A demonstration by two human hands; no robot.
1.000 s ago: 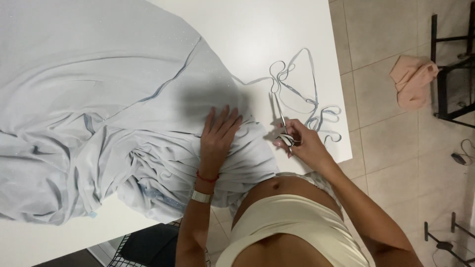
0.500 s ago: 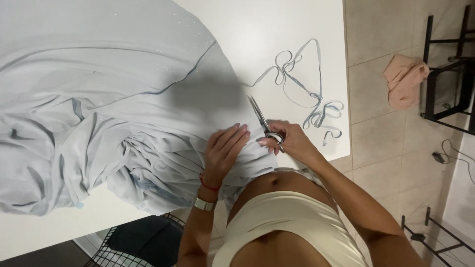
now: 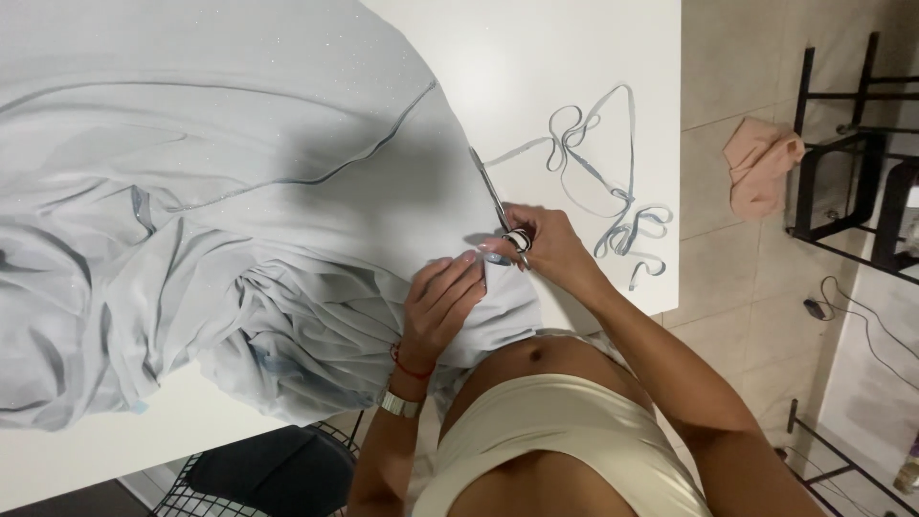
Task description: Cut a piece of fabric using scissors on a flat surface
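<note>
A large pale blue-grey fabric (image 3: 220, 211) lies spread and bunched over a white table (image 3: 555, 57). My right hand (image 3: 550, 251) grips a pair of silver scissors (image 3: 498, 206), blades pointing away along the fabric's edge. My left hand (image 3: 440, 302) rests on the fabric near the table's front edge, fingers pinching the cloth just beside the scissors' handles. A red string bracelet and a metal watch sit on my left wrist.
Thin cut strips of the same fabric (image 3: 598, 168) lie curled on the table's right part. A pink cloth (image 3: 761, 168) lies on the tiled floor beside a black metal frame (image 3: 852, 144). A black wire chair (image 3: 258, 474) stands under the table. A cable (image 3: 862, 316) runs on the floor.
My left hand drew back from flat on the fabric to pinch its edge by the scissors. My right hand shifted left with the scissors onto the fabric's edge.
</note>
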